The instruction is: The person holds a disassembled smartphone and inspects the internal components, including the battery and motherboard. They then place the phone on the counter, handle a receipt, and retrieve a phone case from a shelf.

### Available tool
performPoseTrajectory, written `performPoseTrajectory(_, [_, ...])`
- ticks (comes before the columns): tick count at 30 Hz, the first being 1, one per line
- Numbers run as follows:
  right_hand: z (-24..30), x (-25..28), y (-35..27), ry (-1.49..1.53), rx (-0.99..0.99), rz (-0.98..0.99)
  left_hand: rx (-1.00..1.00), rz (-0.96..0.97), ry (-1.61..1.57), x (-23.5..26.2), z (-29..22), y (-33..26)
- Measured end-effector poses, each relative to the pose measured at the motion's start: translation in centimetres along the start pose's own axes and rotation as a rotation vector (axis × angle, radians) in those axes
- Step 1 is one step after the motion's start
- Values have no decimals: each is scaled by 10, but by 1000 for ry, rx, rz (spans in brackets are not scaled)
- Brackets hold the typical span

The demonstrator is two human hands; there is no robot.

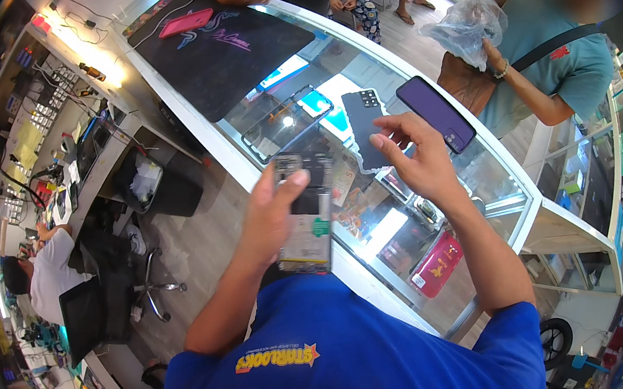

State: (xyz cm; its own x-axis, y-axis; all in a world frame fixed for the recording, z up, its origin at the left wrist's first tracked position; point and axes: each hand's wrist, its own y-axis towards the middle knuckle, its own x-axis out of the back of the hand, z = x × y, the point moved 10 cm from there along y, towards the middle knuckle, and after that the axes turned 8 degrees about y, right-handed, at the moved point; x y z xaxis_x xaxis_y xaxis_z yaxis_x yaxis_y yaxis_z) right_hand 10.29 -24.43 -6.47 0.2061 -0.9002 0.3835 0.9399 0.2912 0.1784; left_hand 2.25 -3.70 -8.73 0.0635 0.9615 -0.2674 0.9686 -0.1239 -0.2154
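Note:
My left hand [271, 213] is closed around a phone case package [306, 230], dark at its upper end and pale with a green label lower down. It is held upright near my chest, by the counter's edge. Over the glass counter hangs my right hand [420, 158], its fingers bent but apart, with nothing seen in them. Just beside those fingers lies a dark phone case [365, 122] with a wavy pale edge and camera cutouts. To its right rests a purple phone case or phone [436, 113]. A clear case with a dark rim [287, 123] lies farther left.
A black mat [221, 62] with a red phone case [185, 23] covers the counter's far left. Below the glass lies a red package [437, 264]. Across the counter, a person in teal [568, 66] holds a plastic bag [474, 27]. Another person [52, 265] sits at the left workbench.

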Motion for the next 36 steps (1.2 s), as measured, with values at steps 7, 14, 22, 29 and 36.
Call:
performPoseTrajectory(7, [7,-27,-5,-831,203,-82,-113,-180,-116,67,-11,-19])
performPoseTrajectory(14, [-2,-10,6,-785,-122,117,-133,-209,-184,65,-14,-19])
performPoseTrajectory(22, [-22,6,22,-599,-326,270,-84,-56,-214,39,-2,-1])
performPoseTrajectory(29, [-18,11,9,-299,-350,254,-59,13,-230,24,1,14])
performPoseTrajectory(36, [-9,2,-23,878,-390,16,7,68,-265,12,10,26])
